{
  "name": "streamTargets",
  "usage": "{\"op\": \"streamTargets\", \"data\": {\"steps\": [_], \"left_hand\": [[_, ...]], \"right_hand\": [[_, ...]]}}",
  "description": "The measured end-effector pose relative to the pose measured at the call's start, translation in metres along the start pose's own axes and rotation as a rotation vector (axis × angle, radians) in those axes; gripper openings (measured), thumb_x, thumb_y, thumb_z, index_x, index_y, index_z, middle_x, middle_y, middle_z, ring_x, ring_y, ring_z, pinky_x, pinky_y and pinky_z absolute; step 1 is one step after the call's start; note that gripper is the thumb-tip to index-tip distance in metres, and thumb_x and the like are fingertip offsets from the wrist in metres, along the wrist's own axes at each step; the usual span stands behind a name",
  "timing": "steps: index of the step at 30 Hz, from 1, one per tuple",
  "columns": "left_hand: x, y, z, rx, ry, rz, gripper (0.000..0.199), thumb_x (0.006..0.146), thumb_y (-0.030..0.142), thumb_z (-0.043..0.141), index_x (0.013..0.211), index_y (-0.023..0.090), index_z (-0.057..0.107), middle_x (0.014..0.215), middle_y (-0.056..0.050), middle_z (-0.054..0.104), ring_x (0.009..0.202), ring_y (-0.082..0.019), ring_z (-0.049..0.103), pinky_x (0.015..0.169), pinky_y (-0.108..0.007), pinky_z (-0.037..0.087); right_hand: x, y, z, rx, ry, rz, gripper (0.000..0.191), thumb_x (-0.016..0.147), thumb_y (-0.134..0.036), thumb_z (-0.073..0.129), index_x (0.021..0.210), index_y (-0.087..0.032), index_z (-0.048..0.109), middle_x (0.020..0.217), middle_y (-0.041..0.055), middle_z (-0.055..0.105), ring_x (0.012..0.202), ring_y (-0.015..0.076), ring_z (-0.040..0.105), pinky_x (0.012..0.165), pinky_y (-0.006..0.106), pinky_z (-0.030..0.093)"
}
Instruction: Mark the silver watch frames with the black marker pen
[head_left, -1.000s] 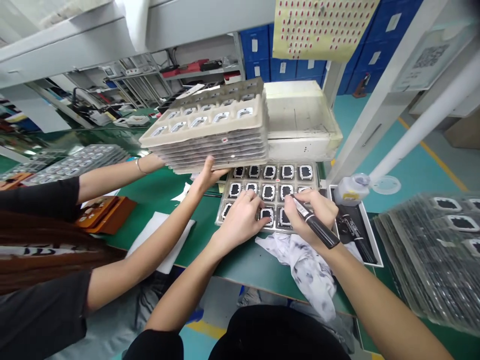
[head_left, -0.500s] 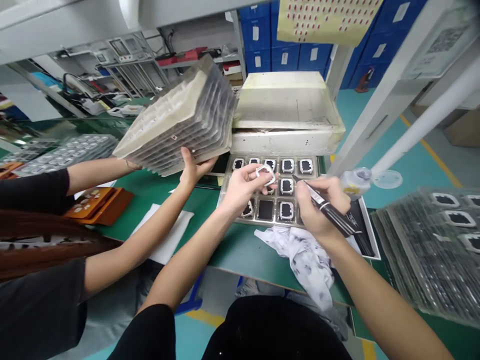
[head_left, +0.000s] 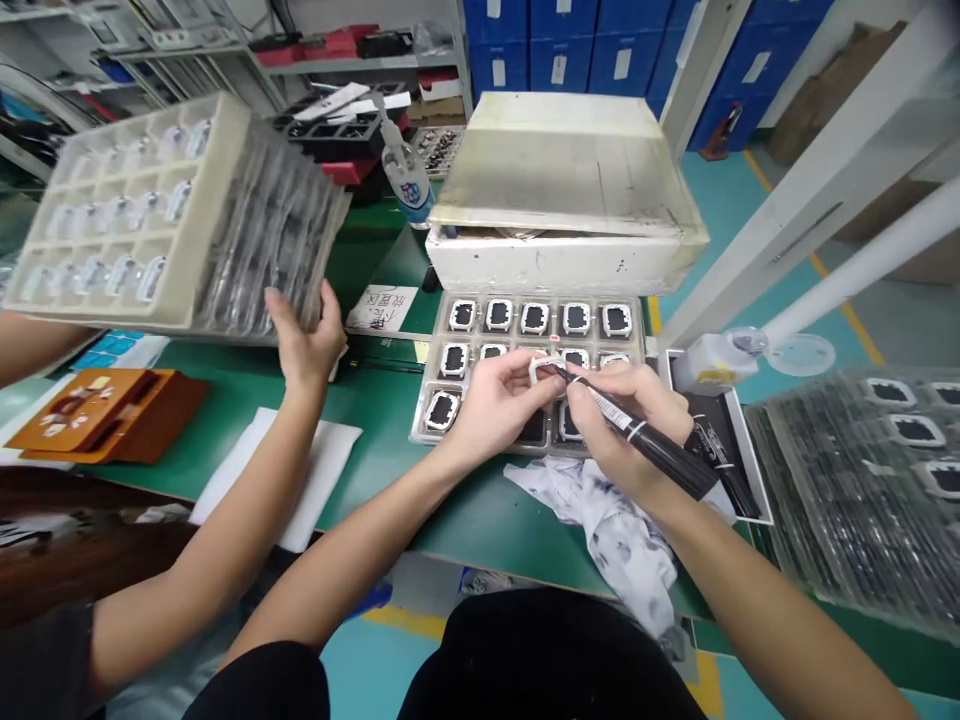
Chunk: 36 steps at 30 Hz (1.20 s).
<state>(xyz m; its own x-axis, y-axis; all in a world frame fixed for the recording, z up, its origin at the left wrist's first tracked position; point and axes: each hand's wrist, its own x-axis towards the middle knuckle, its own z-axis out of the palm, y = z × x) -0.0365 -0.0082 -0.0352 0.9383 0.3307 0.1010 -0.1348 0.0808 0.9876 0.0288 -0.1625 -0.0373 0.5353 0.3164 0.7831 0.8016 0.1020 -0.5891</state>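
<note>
Between the thumb and fingers of my left hand (head_left: 499, 405) is a small white square frame (head_left: 546, 368), tilted on edge. My right hand (head_left: 630, 415) grips a black marker pen (head_left: 652, 440), whose tip meets or nearly meets that frame; the exact contact is too small to tell. Both hands are over a clear plastic tray (head_left: 429, 400) of compartments holding similar white frames with dark centres, such as one frame (head_left: 442, 410) at the front left. My hands hide part of the middle and front rows. A stained white cloth (head_left: 611, 530) lies in front of the tray.
At left, a co-worker's hand (head_left: 307, 335) supports a stack of trays (head_left: 255, 230). Behind my tray stands a white foam box (head_left: 570, 260). A bottle (head_left: 716, 360) and open box with black pens (head_left: 724, 465) are at right, beside stacked trays (head_left: 847, 480). A pump bottle (head_left: 405, 175) stands behind.
My left hand has turned the white frame on edge, and the marker tip in my right hand has come to it. The co-worker's tray stack has moved left, uncovering the pump bottle.
</note>
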Motion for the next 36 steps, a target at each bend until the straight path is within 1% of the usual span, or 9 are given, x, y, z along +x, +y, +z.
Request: {"op": "streamTargets", "data": {"steps": [2,5,9,12,15,20,24,28,36], "left_hand": [[-0.001,-0.003,-0.001,0.065,0.012,0.034,0.025,0.082,0.036,0.085,0.080,0.014,0.072,0.077,-0.002,0.070,0.072,-0.013,0.061,0.066,-0.024,0.051],[-0.003,-0.007,-0.005,0.220,0.024,0.076,0.025,0.088,0.033,0.078,0.073,0.015,0.068,0.072,-0.001,0.063,0.066,-0.012,0.054,0.060,-0.024,0.043],[-0.006,-0.009,-0.010,0.350,0.021,0.098,0.023,0.091,0.031,0.073,0.074,0.016,0.068,0.067,0.001,0.057,0.060,-0.010,0.043,0.055,-0.024,0.035],[-0.007,-0.008,-0.011,0.419,0.032,0.128,0.023,0.093,0.031,0.069,0.076,0.016,0.069,0.065,0.001,0.054,0.059,-0.010,0.040,0.054,-0.025,0.032],[-0.008,-0.009,-0.011,0.482,0.043,0.161,0.022,0.093,0.029,0.067,0.076,0.016,0.069,0.064,0.002,0.054,0.058,-0.010,0.039,0.055,-0.025,0.031],[-0.008,-0.009,-0.012,0.545,0.049,0.192,0.022,0.092,0.028,0.066,0.073,0.016,0.067,0.063,0.002,0.053,0.058,-0.010,0.039,0.056,-0.025,0.030],[-0.007,-0.007,-0.012,0.573,0.042,0.192,0.024,0.092,0.030,0.065,0.072,0.017,0.066,0.062,0.002,0.052,0.058,-0.011,0.038,0.056,-0.026,0.029],[-0.007,-0.005,-0.012,0.584,0.039,0.203,0.026,0.093,0.031,0.065,0.070,0.018,0.064,0.060,0.002,0.048,0.057,-0.011,0.035,0.056,-0.027,0.026],[-0.008,-0.004,-0.011,0.639,0.034,0.212,0.027,0.093,0.031,0.063,0.070,0.017,0.062,0.059,0.004,0.044,0.057,-0.010,0.032,0.057,-0.028,0.024]], "right_hand": [[0.000,0.001,0.001,-0.002,-0.014,-0.035,0.016,0.091,-0.010,0.076,0.099,-0.022,0.067,0.096,0.0037,0.077,0.094,0.0233,0.079,0.078,0.034,0.065],[0.002,0.001,0.002,-0.008,-0.049,-0.088,0.020,0.090,-0.007,0.076,0.099,-0.022,0.066,0.096,0.0049,0.077,0.091,0.0240,0.078,0.076,0.036,0.065],[0.001,0.000,0.003,-0.029,-0.050,-0.131,0.023,0.089,-0.004,0.076,0.101,-0.021,0.066,0.098,0.0066,0.078,0.091,0.0242,0.078,0.075,0.036,0.066],[0.000,0.000,0.004,-0.055,-0.048,-0.163,0.023,0.089,-0.004,0.077,0.100,-0.020,0.065,0.098,0.0070,0.078,0.092,0.0235,0.079,0.078,0.035,0.067],[-0.001,0.000,0.005,-0.057,-0.053,-0.154,0.023,0.089,-0.004,0.077,0.099,-0.021,0.064,0.096,0.0051,0.078,0.095,0.0239,0.079,0.082,0.035,0.067],[-0.002,0.000,0.005,-0.071,-0.057,-0.125,0.023,0.089,-0.005,0.077,0.098,-0.022,0.064,0.096,0.0031,0.078,0.096,0.0233,0.079,0.081,0.033,0.068],[-0.002,-0.001,0.004,-0.070,-0.062,-0.117,0.024,0.089,-0.006,0.077,0.098,-0.024,0.064,0.095,0.0019,0.077,0.096,0.0229,0.079,0.079,0.033,0.068],[-0.002,-0.001,0.005,-0.079,-0.057,-0.106,0.023,0.091,-0.008,0.076,0.099,-0.025,0.064,0.095,0.0009,0.077,0.094,0.0227,0.079,0.078,0.034,0.067],[-0.002,0.000,0.004,-0.072,-0.072,-0.091,0.020,0.091,-0.009,0.075,0.097,-0.024,0.064,0.096,0.0022,0.077,0.093,0.0222,0.079,0.075,0.033,0.065]]}}
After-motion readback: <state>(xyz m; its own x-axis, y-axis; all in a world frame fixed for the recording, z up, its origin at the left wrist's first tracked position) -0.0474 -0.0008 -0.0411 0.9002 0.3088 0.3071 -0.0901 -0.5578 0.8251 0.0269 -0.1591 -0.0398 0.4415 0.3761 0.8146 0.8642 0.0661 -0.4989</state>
